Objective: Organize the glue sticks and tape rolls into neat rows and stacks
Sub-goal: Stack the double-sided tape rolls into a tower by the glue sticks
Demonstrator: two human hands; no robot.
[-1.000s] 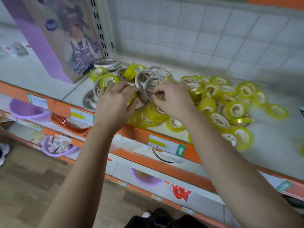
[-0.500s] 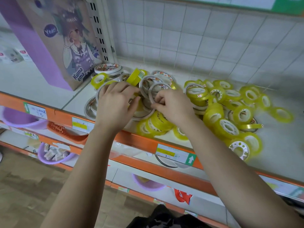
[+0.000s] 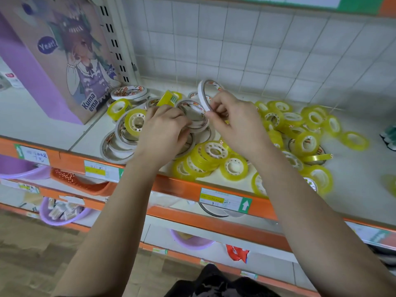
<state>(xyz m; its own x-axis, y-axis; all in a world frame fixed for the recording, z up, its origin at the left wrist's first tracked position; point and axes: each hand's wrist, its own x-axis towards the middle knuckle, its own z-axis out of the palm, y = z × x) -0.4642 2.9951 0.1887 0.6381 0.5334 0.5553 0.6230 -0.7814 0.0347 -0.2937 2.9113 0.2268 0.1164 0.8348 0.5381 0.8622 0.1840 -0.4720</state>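
Observation:
A jumble of yellow tape rolls [image 3: 214, 153] and thin white double-sided tape rolls [image 3: 116, 146] covers the white shelf [image 3: 353, 189]. My left hand [image 3: 165, 129] grips a small stack of white tape rolls [image 3: 194, 111] held flat above the pile. My right hand [image 3: 233, 118] pinches one thin white tape roll [image 3: 203, 94] tilted upright, just right of that stack. A yellow glue stick [image 3: 168, 99] lies behind my left hand. More yellow rolls [image 3: 308, 142] spread to the right.
A purple and brown printed bag [image 3: 64, 61] stands at the left on the shelf. The orange shelf edge [image 3: 177, 185] carries price labels. Purple baskets [image 3: 62, 215] sit on lower shelves. A tiled wall [image 3: 257, 50] backs the shelf.
My right hand has lifted one thin white roll up and tilted it on edge. My left hand stays on the stack of white rolls. The camera moved closer.

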